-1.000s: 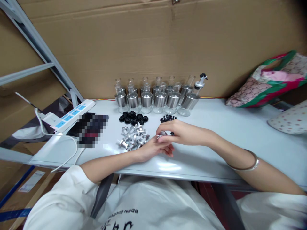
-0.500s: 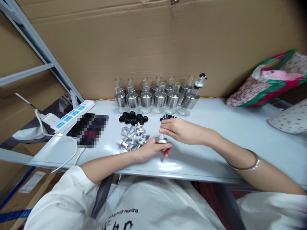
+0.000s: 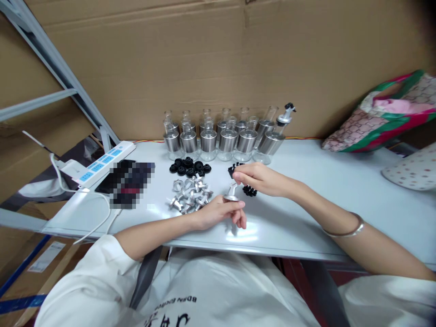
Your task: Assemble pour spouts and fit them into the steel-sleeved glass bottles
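My left hand (image 3: 221, 212) grips a silver pourer spout (image 3: 231, 193) by its round base, with the narrow stem pointing up. Just above the stem, my right hand (image 3: 256, 178) has its thumb and fingertips pressed together; whatever they may pinch is too small to make out. Small black plugs (image 3: 250, 191) lie beneath and behind my right hand, which partly covers them. To the left of my left hand is a pile of silver spouts (image 3: 190, 194). Black ribbed stoppers (image 3: 189, 167) are heaped behind that pile.
Glass bottles with steel sleeves (image 3: 208, 141) stand in two rows at the back; the right front one carries a finished pourer (image 3: 284, 116). A power strip (image 3: 105, 161), a phone (image 3: 114, 177) and cables lie left. A patterned bag (image 3: 368, 118) sits at the right.
My right hand has lifted off the spout's stem and shifted slightly right, uncovering the stem tip and more black plugs. My left hand keeps hold of the spout.
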A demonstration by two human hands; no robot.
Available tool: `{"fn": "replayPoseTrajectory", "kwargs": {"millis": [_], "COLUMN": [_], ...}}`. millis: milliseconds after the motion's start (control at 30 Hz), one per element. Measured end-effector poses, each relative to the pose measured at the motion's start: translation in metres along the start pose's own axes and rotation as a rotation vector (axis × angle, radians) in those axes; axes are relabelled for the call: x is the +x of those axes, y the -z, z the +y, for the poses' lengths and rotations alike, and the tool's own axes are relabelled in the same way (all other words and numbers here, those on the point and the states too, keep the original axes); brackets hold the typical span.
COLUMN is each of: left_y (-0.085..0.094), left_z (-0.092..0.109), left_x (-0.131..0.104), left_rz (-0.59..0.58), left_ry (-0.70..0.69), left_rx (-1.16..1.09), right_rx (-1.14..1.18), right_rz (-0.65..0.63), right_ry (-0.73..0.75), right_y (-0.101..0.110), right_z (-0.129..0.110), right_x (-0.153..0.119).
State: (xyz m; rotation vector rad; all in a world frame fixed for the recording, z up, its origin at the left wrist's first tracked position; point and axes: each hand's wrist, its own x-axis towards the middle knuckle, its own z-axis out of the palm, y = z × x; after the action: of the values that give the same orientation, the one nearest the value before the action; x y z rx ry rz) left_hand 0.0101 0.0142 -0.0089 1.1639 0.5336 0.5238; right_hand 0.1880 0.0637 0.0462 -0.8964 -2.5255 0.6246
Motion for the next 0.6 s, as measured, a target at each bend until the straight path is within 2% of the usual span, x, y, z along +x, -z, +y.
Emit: {"fn": "replayPoseTrajectory", "kwargs": {"millis": [200,367,600], "left_y": [0.000,0.001,0.000], "left_z": [-0.001,-0.002,-0.001], "left_x": [0.001,0.001,0.001], "left_rz": [0.010,0.010,0.031], "left_ry": [-0.001,-0.005,-0.002], "left_rx": [-0.003,-0.011,-0.055], "right_rx": [0.108,0.017,-0.034], "right_rz": [0.158,0.194,0.246], "right_ry": [0.018,0.082,0.141], "right_y": [-0.016,-0.024,-0.024], "right_z": [0.002,-0.002,-0.001], "right_x": [-0.014,-0.016,-0.018]}}
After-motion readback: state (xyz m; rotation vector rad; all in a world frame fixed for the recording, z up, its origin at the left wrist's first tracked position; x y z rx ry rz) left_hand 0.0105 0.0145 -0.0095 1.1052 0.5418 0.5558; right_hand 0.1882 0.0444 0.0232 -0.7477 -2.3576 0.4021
